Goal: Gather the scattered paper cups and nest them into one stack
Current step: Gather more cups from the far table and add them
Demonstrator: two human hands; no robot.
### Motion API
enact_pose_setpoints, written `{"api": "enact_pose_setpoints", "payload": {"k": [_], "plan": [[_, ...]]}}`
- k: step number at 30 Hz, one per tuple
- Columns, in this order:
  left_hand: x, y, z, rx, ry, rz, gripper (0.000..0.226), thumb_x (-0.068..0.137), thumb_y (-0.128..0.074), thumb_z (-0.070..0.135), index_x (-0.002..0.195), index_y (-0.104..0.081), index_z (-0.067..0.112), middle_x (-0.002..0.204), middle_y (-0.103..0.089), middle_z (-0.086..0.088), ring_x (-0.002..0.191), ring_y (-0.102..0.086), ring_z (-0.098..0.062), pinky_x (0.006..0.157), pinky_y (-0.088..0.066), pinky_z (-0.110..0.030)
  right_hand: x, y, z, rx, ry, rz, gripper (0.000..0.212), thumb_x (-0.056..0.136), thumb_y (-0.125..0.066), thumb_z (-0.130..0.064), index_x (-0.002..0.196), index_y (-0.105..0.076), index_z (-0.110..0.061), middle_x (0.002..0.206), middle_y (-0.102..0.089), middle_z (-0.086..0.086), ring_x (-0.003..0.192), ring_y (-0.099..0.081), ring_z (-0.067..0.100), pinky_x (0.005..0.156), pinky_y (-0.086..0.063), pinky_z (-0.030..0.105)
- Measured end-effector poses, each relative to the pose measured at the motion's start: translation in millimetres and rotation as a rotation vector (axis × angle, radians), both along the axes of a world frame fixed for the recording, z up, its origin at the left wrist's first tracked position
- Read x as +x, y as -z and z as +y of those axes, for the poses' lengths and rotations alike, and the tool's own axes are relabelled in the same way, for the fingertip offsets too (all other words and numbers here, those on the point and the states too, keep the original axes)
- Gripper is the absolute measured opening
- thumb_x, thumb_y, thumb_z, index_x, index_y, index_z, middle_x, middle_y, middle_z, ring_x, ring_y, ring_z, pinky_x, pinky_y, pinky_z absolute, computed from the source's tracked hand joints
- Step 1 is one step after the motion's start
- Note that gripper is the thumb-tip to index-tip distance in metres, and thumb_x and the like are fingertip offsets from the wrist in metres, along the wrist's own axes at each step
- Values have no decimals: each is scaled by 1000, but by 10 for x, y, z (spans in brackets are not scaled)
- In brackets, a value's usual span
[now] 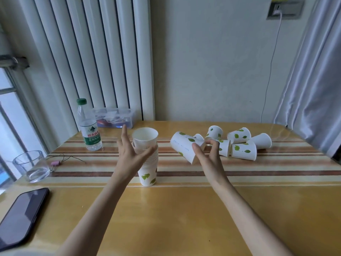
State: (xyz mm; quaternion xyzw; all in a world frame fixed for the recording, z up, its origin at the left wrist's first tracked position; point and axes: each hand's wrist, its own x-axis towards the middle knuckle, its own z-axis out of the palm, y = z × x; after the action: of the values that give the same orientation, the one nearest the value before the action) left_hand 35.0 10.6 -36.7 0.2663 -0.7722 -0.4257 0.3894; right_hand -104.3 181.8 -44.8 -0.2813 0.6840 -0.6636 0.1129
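A tall stack of white paper cups with green leaf prints (147,163) stands upright at the table's middle. My left hand (130,150) rests against its left side, thumb across the front and fingers spread. My right hand (206,150) holds a single paper cup (184,146) tilted on its side in the air, to the right of the stack, pinched near its base. Behind that hand, several loose cups (243,150) lie scattered on their sides at the right back of the table.
A water bottle (89,130) and a clear plastic box (115,117) stand at the back left. An empty glass (31,165) and a black phone (22,217) sit near the left edge. A thin cord with a pink clip (55,162) lies beside the glass.
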Motion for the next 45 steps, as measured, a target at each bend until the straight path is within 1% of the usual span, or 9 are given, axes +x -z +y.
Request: {"api": "enact_pose_setpoints", "payload": {"k": [4, 8, 11, 19, 26, 32, 38, 41, 45], "plan": [[44, 207, -16, 162, 54, 25, 131, 56, -83, 49, 147, 8, 23, 155, -17, -8, 142, -22, -20, 113, -27, -43, 57, -161, -237, -58, 29, 137, 45, 79, -52, -53, 120, -51, -33, 123, -49, -4, 117, -47, 10, 93, -38, 25], [83, 421, -54, 192, 106, 21, 92, 70, -78, 27, 142, -22, 18, 134, -44, 0, 130, -41, -19, 95, -37, -30, 185, -472, -559, -114, -30, 198, 53, 79, -55, -51, 127, -46, -31, 131, -47, -5, 121, -46, 9, 101, -40, 30], [111, 481, -119, 181, 119, 38, 64, 73, -76, 28, 127, -40, 27, 126, -51, 7, 123, -48, -18, 92, -41, -32, 293, -663, -797, -138, -55, 296, 58, 79, -60, -48, 128, -47, -21, 129, -48, -6, 119, -45, 5, 100, -36, 20], [117, 519, -150, 203, 123, 48, 71, 67, -75, 42, 128, -41, 29, 131, -50, 8, 122, -47, -12, 100, -45, -47, 328, -1005, -1116, -1, -185, 445, 50, 82, -66, -38, 125, -53, -16, 129, -52, -2, 112, -46, 6, 87, -35, 14], [108, 531, -163, 190, 135, 77, 62, 72, -76, 32, 122, -40, 36, 126, -52, 10, 116, -48, -6, 97, -43, -36, 360, -637, -1273, 311, -396, 429, 68, 79, -68, -39, 137, -38, -19, 133, -50, 1, 115, -47, 13, 92, -34, 25], [105, 534, -162, 180, 154, 77, 62, 68, -73, 37, 120, -39, 37, 121, -51, 16, 114, -47, 2, 93, -42, -29, 343, -343, -1272, 310, -376, 481, 66, 78, -66, -42, 136, -38, -23, 136, -47, -2, 125, -42, 17, 105, -34, 38], [226, 505, -16, 26, 24, 45, 66, 73, -75, 37, 127, -38, 31, 130, -40, 7, 122, -37, -6, 97, -31, -17, 316, -269, -1034, 245, -343, 468, 71, 82, -61, -46, 142, -30, -24, 147, -34, -4, 137, -25, 11, 110, -24, 33], [383, 516, 192, -158, -122, 134, 48, 80, -69, 25, 122, -46, 25, 124, -46, 6, 114, -42, 6, 92, -31, -3, 200, -119, -732, 173, -268, 356, 59, 85, -58, -42, 137, -36, -25, 144, -36, -6, 134, -28, 7, 106, -24, 26], [395, 557, 508, -202, -11, 168, 32, 84, -62, 22, 114, -56, 20, 113, -55, 8, 109, -49, 5, 89, -36, -7, -93, 202, -243, 219, -135, 334, 39, 88, -58, -27, 125, -48, -20, 131, -48, -2, 123, -38, 7, 97, -27, 20]]}}
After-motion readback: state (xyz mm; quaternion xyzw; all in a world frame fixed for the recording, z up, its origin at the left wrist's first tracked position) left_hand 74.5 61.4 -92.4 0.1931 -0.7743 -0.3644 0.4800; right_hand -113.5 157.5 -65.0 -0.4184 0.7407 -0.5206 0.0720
